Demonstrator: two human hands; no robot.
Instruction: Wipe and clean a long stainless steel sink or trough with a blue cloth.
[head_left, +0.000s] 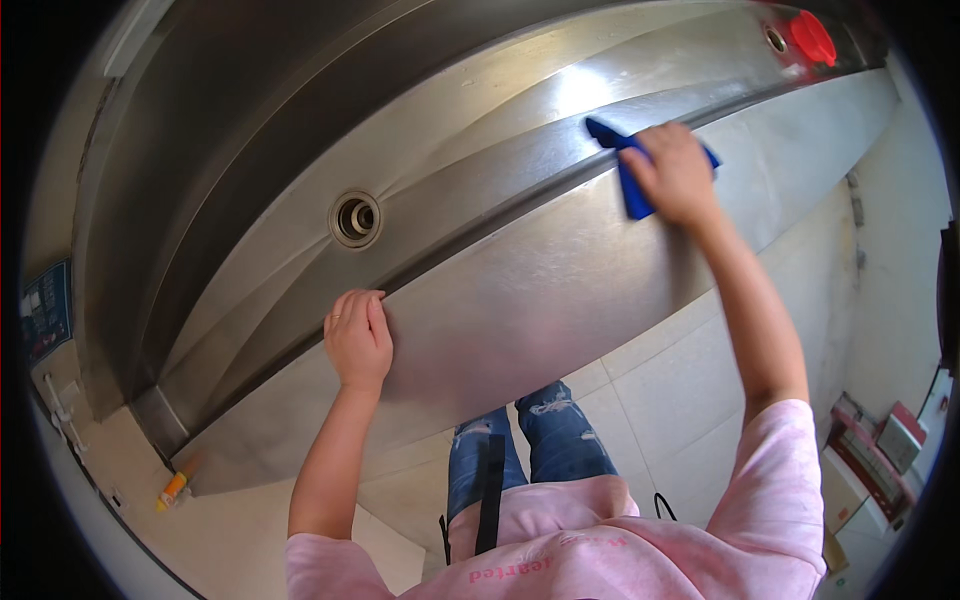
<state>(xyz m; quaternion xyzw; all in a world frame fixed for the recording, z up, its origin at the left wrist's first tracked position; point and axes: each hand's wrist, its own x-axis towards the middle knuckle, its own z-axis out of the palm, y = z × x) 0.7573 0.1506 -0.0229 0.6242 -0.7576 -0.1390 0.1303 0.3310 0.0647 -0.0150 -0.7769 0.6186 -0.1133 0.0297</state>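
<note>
A long stainless steel trough sink (525, 240) stretches across in front of me. My right hand (671, 176) presses a blue cloth (636, 196) against its front rim, and part of the cloth hangs over the outer face. Further left, my left hand (358, 337) is curled over the same rim, gripping the edge. A round drain opening (355, 219) lies in the basin floor just beyond the left hand. The basin slopes down towards it in creased panels.
At the basin's far right end sit a second drain hole (776, 39) and a red plastic object (812, 37). A yellow-orange tube (173, 490) lies by the sink's left end. Pale tiles (667, 390) cover the floor. Boxes and a reddish rack (874, 457) stand at right.
</note>
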